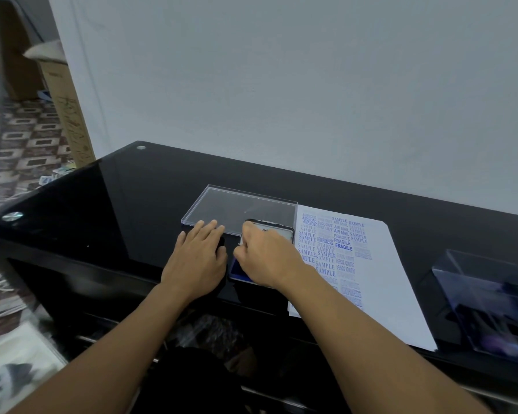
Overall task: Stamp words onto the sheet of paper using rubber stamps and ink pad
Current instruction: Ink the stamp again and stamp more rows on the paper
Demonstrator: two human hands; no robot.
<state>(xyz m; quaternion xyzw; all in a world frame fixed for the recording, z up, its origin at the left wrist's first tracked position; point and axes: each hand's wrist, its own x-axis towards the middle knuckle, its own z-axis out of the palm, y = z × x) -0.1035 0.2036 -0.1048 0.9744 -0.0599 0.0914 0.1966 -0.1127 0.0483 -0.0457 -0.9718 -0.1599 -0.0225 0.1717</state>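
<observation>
My right hand [263,255] grips a black rubber stamp [274,228] with a white label on top and holds it down on the blue ink pad [238,271], most of which is hidden under the hand. My left hand [199,255] lies flat with straight fingers on the black table just left of the pad, over a dark object I cannot identify. To the right lies the white sheet of paper [380,279], its left part covered with blue stamped words such as SAMPLE, FRAGILE and FAX OUT.
A clear plastic lid [240,207] lies behind the hands. A clear box [488,306] with dark items stands at the right end of the glossy black table [117,204]. A wall runs close behind the table. Cardboard boxes [66,109] stand on the floor at left.
</observation>
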